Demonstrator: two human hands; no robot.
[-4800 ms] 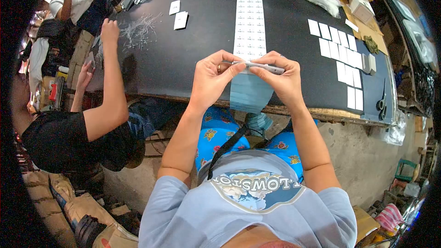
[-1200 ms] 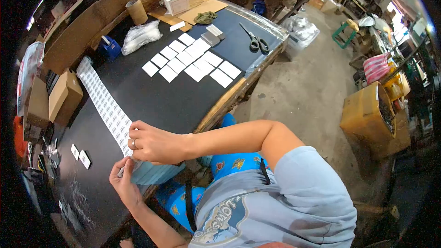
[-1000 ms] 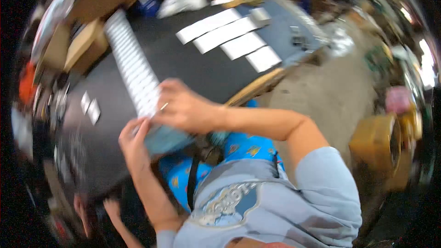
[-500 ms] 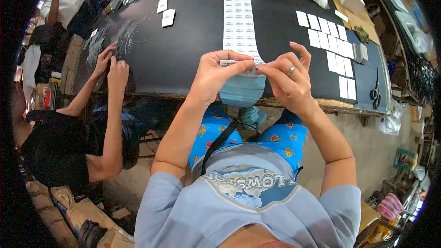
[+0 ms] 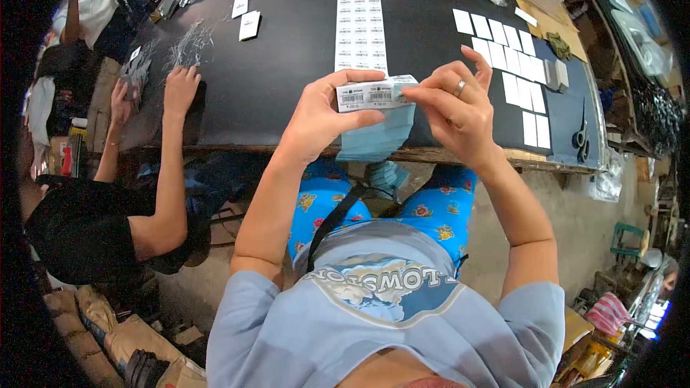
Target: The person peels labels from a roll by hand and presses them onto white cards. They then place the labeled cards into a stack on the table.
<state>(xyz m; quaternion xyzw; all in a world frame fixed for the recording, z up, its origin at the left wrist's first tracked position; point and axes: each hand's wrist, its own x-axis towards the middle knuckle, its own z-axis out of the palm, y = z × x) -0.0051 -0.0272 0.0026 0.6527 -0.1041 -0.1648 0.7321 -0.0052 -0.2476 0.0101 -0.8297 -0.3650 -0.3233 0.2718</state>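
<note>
A long strip of white barcode labels (image 5: 361,25) runs down the table toward me. Its near end bends up, and the blue-green backing (image 5: 374,140) drapes over the table edge. My left hand (image 5: 320,111) grips the folded end between thumb and fingers, with a row of printed labels facing up. At the right end of that row, my right hand (image 5: 456,104), wearing a ring, has thumb and forefinger pinched on a barcode label. Whether that label has come loose from the backing I cannot make out.
White cards (image 5: 510,68) lie in rows at the right, near a grey stack (image 5: 555,75) and black scissors (image 5: 582,140). Two small white card piles (image 5: 249,25) lie left of the strip. A co-worker's hands (image 5: 181,90) are beside loose clear plastic fasteners (image 5: 190,43).
My left hand has tilted the strip's end so its barcode row shows. My right fingers stay at its right end. The co-worker's hands have moved apart. The whole view has shifted slightly.
</note>
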